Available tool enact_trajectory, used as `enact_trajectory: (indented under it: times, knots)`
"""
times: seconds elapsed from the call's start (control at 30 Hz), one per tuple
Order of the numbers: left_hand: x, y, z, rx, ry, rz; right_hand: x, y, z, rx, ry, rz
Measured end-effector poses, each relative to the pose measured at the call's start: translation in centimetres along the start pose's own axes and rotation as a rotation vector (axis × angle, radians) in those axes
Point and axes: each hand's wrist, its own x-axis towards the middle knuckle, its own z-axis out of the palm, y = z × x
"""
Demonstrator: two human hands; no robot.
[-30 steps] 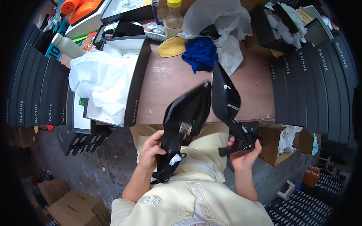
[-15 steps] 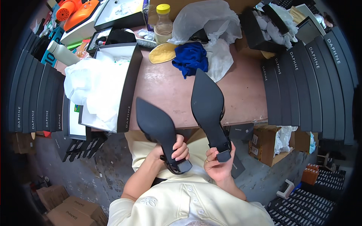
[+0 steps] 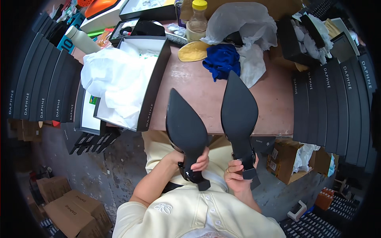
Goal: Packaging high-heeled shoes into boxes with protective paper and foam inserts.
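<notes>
Two black pointed-toe heeled shoes are held up with their soles facing me and their toes aimed at the far side of the table. My left hand (image 3: 201,160) is closed around the narrow waist of the left shoe (image 3: 185,123), whose block heel hangs toward my shirt. Gripping the right shoe (image 3: 239,113) near its heel is my right hand (image 3: 237,174), a ring on one finger. Its toe reaches up close to a crumpled blue cloth (image 3: 222,61). The uppers are mostly hidden behind the soles.
Left on the pinkish table (image 3: 180,75) lies an open shoebox (image 3: 156,85) with white tissue paper (image 3: 113,85). Dark shoeboxes (image 3: 43,79) stand in rows at both sides. A yellow-capped jar (image 3: 197,23), a yellow pad (image 3: 193,51) and a plastic bag (image 3: 240,23) sit at the back.
The left shoe has turned from slanting leftward to nearer upright, its sole facing me more fully. The right shoe has straightened slightly. The whole view has shifted, with the table contents farther right.
</notes>
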Motion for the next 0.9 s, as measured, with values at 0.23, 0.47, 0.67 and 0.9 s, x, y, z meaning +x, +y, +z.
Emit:
enact_trajectory:
  times: [0.23, 0.47, 0.67, 0.9]
  knots:
    - [-1.8, 3.1, 1.5, 0.235, 0.349, 0.281, 0.1, -0.1, 0.3, -0.020, -0.015, -0.001]
    - [-2.4, 1.4, 0.5, 0.027, -0.212, 0.181, 0.2, -1.7, 0.8, -0.225, -0.006, -0.134]
    - [-1.2, 1.4, -0.3, 0.030, -0.173, 0.042, 1.9, -6.1, 6.9, -1.788, 0.056, -1.295]
    - [-1.4, 1.7, 1.6, 0.308, 0.506, 0.288, -0.9, -6.9, 13.5, -2.762, 0.490, -1.098]
